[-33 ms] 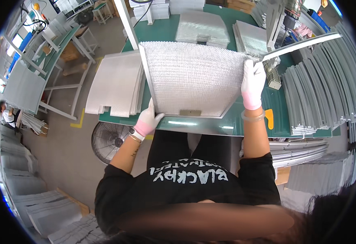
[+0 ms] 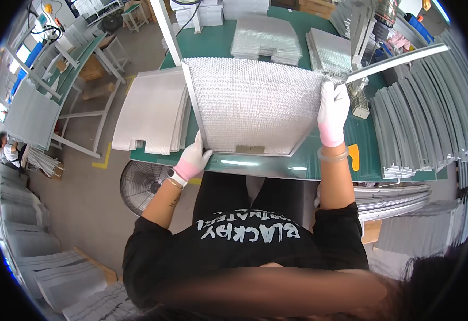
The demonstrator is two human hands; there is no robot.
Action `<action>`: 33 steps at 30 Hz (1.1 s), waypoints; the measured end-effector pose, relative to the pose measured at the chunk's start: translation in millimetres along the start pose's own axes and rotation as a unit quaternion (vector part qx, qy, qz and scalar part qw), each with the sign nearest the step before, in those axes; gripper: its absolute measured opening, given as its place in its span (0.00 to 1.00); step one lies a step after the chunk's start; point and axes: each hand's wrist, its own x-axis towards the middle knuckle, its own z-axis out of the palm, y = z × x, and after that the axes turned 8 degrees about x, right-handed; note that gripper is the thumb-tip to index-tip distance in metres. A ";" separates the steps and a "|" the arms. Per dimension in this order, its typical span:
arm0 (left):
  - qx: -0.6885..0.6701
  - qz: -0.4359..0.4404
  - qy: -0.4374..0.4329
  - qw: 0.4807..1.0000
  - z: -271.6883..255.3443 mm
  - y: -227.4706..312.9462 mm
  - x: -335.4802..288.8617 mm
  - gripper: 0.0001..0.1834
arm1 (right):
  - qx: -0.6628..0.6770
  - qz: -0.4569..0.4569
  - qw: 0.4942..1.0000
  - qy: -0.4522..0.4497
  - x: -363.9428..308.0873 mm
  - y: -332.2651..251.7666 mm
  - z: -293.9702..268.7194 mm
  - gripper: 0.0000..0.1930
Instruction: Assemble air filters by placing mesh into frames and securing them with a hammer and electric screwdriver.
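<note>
A silvery mesh panel [image 2: 255, 101] lies tilted over the front of the green table, with metal frame strips along its left and near edges. My left hand [image 2: 193, 159], in a white and pink glove, grips the frame's near left corner, thumb along the near edge. My right hand [image 2: 333, 111], gloved alike, is closed around the frame at the far right corner. From there a long metal frame strip [image 2: 400, 61] sticks out to the right, away from the mesh. A small plate [image 2: 250, 150] sits at the panel's near edge. My right fingertips are partly hidden.
Mesh sheets are stacked at the table's left [image 2: 151, 109] and back [image 2: 266, 37]. Many frame strips [image 2: 426, 112] stand in rows at right. An orange-yellow tool handle [image 2: 354, 157] lies by my right wrist. A machine column [image 2: 361, 32] rises behind; a fan [image 2: 145, 184] stands below.
My right hand, the panel's far edge and the outstretched strip have sunk very slightly. My left hand has shifted a little at its corner, still holding.
</note>
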 end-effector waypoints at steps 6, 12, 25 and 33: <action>-0.446 0.086 0.112 0.884 -127.0 121.1 52.5 0.28 | 0.032 -0.025 0.999 0.019 -16.6 -3.2 -17.6 0.04; -0.297 0.135 0.260 0.909 -115.6 106.6 58.3 0.11 | 0.058 -0.027 0.998 -0.016 -34.8 -16.3 -15.3 0.04; -0.439 0.104 0.259 0.854 -95.9 89.6 68.9 0.11 | -0.133 -0.180 0.926 -0.303 14.8 -75.2 -34.9 0.19; -0.349 0.129 0.164 0.914 -137.2 88.5 65.9 0.07 | -0.292 -0.215 0.777 -0.515 40.7 -138.7 -2.5 0.24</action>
